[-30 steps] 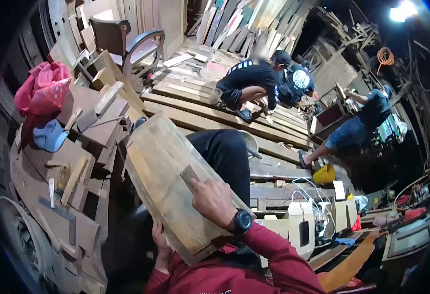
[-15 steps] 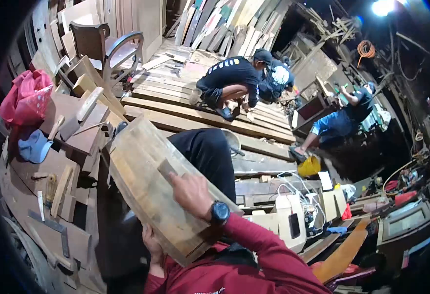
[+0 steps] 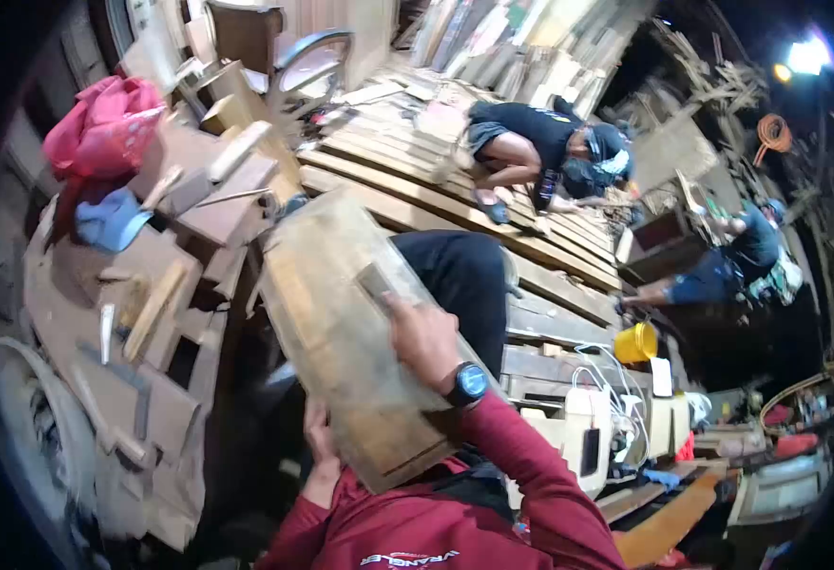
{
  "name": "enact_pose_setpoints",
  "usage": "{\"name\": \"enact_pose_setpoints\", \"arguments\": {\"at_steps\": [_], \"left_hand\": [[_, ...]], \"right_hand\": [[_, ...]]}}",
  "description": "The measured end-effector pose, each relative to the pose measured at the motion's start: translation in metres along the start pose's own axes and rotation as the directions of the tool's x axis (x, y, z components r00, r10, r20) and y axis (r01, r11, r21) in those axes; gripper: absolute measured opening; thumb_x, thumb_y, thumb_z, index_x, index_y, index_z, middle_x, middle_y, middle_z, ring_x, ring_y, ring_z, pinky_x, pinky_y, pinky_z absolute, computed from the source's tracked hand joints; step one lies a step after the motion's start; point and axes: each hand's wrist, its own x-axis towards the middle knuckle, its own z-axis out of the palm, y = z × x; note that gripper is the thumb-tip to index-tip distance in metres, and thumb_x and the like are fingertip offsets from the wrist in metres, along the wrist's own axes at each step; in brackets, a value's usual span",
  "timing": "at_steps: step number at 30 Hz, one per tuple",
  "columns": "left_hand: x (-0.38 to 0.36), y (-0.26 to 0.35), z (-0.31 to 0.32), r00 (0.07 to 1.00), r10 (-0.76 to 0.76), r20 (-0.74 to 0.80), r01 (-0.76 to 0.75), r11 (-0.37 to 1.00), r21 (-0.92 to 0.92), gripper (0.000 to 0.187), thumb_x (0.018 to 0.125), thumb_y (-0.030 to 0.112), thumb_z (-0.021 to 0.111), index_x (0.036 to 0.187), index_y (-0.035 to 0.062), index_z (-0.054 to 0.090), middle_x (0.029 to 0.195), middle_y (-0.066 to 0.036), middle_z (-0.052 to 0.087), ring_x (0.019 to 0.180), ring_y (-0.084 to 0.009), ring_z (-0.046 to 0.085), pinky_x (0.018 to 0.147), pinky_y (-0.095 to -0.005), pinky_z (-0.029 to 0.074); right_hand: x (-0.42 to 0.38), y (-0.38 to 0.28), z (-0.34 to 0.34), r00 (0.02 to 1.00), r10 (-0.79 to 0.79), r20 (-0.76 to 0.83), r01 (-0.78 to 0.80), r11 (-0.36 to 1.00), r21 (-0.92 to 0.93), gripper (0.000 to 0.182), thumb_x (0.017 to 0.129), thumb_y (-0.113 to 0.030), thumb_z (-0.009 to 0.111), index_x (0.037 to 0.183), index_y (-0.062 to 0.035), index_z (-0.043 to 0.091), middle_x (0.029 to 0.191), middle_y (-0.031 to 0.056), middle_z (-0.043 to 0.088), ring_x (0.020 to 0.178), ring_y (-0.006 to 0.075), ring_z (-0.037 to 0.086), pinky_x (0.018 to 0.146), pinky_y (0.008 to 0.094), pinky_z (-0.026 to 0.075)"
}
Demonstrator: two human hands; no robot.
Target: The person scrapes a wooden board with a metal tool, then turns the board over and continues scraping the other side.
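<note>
A broad, slightly curved wooden panel (image 3: 326,332) rests tilted across my lap, its surface pale with brown patches. My right hand (image 3: 423,340), with a dark watch at the wrist, is closed on a small flat grey-brown piece (image 3: 372,281) pressed against the panel's face. I cannot tell whether that piece is a scraper or folded sandpaper. At the panel's lower left edge my left hand (image 3: 320,442) grips the wood, some of its fingers hidden underneath.
To the left, a workbench (image 3: 84,285) carries wood offcuts, a metal square (image 3: 141,399), a blue cloth (image 3: 113,220) and a pink bag (image 3: 103,128). Several people work beyond the planks (image 3: 369,195). A yellow bucket (image 3: 635,342) and white cables (image 3: 616,375) are at right.
The view has swung, so the bench and bucket appear farther right. The right hand and its flat piece have slid slightly up the panel. A crouching person in the background bends lower.
</note>
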Motion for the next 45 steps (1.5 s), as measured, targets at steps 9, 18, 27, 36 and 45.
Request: {"name": "enact_pose_setpoints", "arguments": {"at_steps": [9,18,27,36,45], "left_hand": [[0.005,-0.004,-0.001,0.998,-0.065,-0.004,0.063,0.984,-0.167,0.048,0.109,0.021,0.039,0.152,0.0,0.039,0.142,-0.013,0.057,0.128,-0.0244,0.059,0.109,-0.0366,0.046],[0.001,0.015,0.016,0.991,-0.131,-0.033,0.119,0.964,-0.238,0.044,0.111,0.026,0.04,0.148,0.0009,0.046,0.136,-0.011,0.06,0.122,-0.0209,0.06,0.105,-0.0351,0.047],[-0.001,0.017,0.014,0.987,-0.16,-0.006,0.153,0.955,-0.254,0.047,0.11,0.025,0.041,0.15,-0.0003,0.042,0.139,-0.013,0.059,0.125,-0.0223,0.059,0.108,-0.0384,0.047],[0.002,0.011,0.013,0.994,-0.102,-0.025,0.095,0.973,-0.211,0.042,0.111,0.022,0.039,0.147,0.0007,0.045,0.136,-0.011,0.06,0.123,-0.0202,0.061,0.105,-0.0346,0.048],[0.0,0.022,0.02,0.991,-0.126,-0.034,0.115,0.966,-0.231,0.044,0.111,0.023,0.039,0.149,0.0009,0.042,0.136,-0.011,0.06,0.124,-0.0209,0.06,0.107,-0.0354,0.047]], "right_hand": [[0.01,-0.015,0.002,1.0,-0.026,0.003,0.026,1.0,0.006,0.026,0.098,-0.026,0.058,0.113,-0.0165,0.077,0.076,0.0202,0.07,0.073,0.04,0.069,0.062,0.0515,0.054],[0.005,-0.017,-0.002,0.989,-0.148,-0.017,0.146,0.986,-0.075,0.03,0.094,-0.017,0.057,0.119,-0.0136,0.073,0.071,0.0198,0.068,0.063,0.0367,0.068,0.057,0.049,0.052],[0.0,-0.034,-0.023,0.989,-0.082,0.126,0.097,0.989,-0.114,0.024,0.095,-0.021,0.057,0.109,-0.0127,0.075,0.074,0.0211,0.069,0.071,0.0379,0.071,0.062,0.0484,0.055],[0.006,-0.03,-0.018,0.991,-0.093,0.1,0.105,0.988,-0.115,0.025,0.098,-0.021,0.056,0.113,-0.0139,0.075,0.074,0.0207,0.069,0.067,0.0374,0.07,0.059,0.0482,0.054],[0.009,-0.024,-0.01,0.993,-0.102,0.055,0.107,0.991,-0.085,0.026,0.095,-0.015,0.056,0.111,-0.0146,0.076,0.075,0.0195,0.07,0.068,0.0375,0.07,0.06,0.0488,0.054]]}}
